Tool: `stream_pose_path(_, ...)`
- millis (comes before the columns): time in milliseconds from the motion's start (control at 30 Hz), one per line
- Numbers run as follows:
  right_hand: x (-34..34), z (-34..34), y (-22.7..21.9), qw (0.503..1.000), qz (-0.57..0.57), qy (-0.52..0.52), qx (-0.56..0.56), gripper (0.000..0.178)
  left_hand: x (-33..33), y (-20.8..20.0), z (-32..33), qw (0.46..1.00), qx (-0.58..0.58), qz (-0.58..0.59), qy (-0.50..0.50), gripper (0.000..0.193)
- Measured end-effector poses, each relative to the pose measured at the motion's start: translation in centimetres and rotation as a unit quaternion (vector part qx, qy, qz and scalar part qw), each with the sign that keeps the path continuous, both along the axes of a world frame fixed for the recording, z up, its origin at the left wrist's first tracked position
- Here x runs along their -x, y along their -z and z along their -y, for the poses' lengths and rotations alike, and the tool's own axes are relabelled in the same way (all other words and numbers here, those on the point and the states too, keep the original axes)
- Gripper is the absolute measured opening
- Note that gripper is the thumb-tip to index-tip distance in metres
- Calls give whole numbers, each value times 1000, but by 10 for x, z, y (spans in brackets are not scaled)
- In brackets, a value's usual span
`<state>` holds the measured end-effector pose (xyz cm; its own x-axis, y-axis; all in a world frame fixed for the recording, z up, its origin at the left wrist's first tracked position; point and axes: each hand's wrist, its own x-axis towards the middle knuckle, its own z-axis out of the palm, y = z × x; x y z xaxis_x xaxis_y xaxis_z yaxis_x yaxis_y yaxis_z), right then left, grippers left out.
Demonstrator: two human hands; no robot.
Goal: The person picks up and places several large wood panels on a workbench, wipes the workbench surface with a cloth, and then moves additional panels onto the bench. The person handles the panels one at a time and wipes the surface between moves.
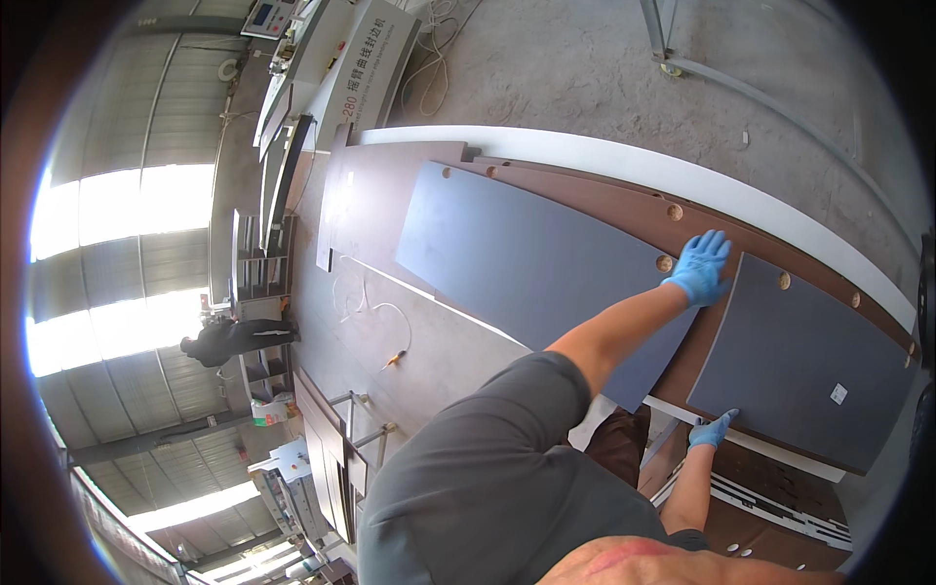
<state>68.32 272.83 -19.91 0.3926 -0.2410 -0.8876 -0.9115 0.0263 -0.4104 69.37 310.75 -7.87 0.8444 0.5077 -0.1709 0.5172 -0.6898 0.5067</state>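
Both hands wear light-blue gloves. My left hand [701, 269] lies flat with its fingers stretched out, at the gap between two blue-grey boards, over a brown board [624, 200] beneath them. Beside its wrist is the end of the long left blue-grey board [536, 258], which has round holes near its far edge. At the near edge of the right blue-grey board [809, 356], my right hand [713, 429] is closed on the rim near the corner; part of its fingers is hidden. That board carries a small white label [838, 394].
A white edge strip [624, 161] runs behind the stacked boards. More dark boards with white edging [770, 507] lie below at the right. A large machine [356, 73] stands at the far left. A cable [405, 336] lies on the floor, and another person [244, 337] is farther off.
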Motion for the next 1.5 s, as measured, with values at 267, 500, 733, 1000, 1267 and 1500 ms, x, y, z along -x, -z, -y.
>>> stream_pose_path(267, -5, 9, 15, 990, -19, 96, -100, 84, -89, 34, 10, 990, 40, -110, 82, 92)
stream_pose_path(500, -21, -4, -4, 986, -39, 120, -108, 85, -93, 47, 37, 991, -5, -111, 76, 94)
stream_pose_path(733, -17, 10, 12, 966, -31, 102, -237, 84, -88, 46, 55, 984, -52, -151, 80, 95)
stream_pose_path(1000, -12, 35, -7, 987, -90, 95, -96, 92, -96, 28, 53, 989, 45, -140, 15, 86)
stream_pose_path(1267, -7, 30, -34, 993, -63, 71, -72, 100, -60, 45, 100, 896, 200, 180, -353, 86)
stream_pose_path(1500, -10, 15, -65, 991, -58, 84, -92, 93, 13, 53, 177, 658, 590, -36, -466, 81)
